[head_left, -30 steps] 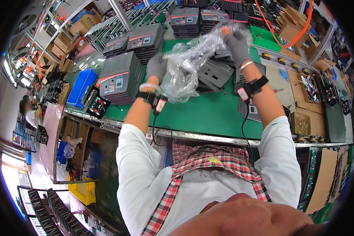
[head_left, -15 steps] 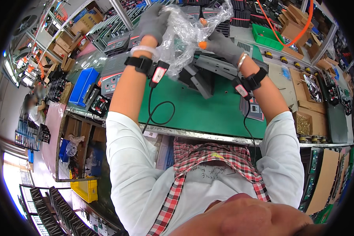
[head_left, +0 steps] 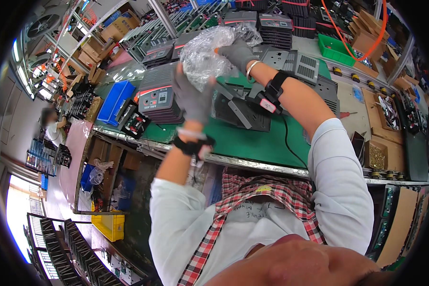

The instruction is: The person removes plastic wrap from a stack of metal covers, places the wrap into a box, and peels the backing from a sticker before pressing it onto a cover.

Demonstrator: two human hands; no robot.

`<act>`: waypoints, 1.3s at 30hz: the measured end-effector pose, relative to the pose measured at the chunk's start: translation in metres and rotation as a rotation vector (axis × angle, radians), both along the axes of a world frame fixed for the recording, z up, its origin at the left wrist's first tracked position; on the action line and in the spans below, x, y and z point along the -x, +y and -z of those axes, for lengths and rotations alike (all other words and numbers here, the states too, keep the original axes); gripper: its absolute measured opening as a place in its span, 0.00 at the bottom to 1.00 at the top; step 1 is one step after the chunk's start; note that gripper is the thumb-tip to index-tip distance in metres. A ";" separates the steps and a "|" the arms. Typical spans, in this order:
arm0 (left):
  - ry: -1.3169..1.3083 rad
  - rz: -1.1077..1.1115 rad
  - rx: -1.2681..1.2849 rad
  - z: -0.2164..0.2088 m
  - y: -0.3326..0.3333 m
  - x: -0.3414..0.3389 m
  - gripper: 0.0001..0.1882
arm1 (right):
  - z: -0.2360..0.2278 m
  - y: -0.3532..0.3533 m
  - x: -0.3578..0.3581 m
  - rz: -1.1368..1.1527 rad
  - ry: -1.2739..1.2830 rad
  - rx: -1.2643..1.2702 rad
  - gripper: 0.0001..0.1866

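A crumpled clear plastic bag (head_left: 202, 53) is bunched over the far side of the green bench. My right hand (head_left: 238, 53), in a grey glove with orange fingertips, is closed on its right part. Just below the bag is my gloved left hand (head_left: 193, 97), smeared by motion, so its grip cannot be made out. Dark grey metal housing parts (head_left: 243, 108) lie on the green mat (head_left: 267, 143) right of my left hand. Under my right forearm more grey vented panels (head_left: 305, 66) show. Left of my left hand stands a stack of grey front covers (head_left: 158, 93).
A blue bin (head_left: 117, 102) sits at the left bench end beside black-and-red parts (head_left: 133, 125). More stacked covers (head_left: 275, 29) stand at the back. To the right are a green bin (head_left: 336, 50), a screwdriver (head_left: 348, 114) and a box of small brass-coloured parts (head_left: 377, 155).
My left hand has come off the bag's upper left and moved down toward me. My right hand has shifted left and away from me with the bag, which is now more bunched.
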State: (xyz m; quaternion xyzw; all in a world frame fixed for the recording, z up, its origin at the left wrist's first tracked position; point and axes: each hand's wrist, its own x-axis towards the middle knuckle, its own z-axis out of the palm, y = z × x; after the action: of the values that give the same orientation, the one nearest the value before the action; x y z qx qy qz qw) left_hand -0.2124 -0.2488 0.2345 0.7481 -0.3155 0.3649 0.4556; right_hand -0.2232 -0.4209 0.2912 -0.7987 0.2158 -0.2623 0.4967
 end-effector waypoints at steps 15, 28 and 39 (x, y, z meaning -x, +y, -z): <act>0.936 0.431 0.154 0.074 -0.019 0.017 0.35 | -0.053 0.041 0.001 0.018 0.047 0.397 0.38; 0.796 0.588 0.261 0.117 -0.017 -0.011 0.27 | -0.168 -0.069 0.034 0.292 -0.646 -0.134 0.16; 0.850 0.005 -0.172 0.139 -0.029 -0.037 0.30 | -0.100 -0.022 0.183 -0.243 -0.471 0.744 0.14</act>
State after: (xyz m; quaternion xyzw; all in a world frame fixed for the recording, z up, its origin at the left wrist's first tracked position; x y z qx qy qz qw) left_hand -0.1755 -0.2776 0.0952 0.8663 -0.1309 -0.0044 0.4821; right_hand -0.4062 -0.4432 0.3909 -0.8609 -0.1073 -0.4364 0.2386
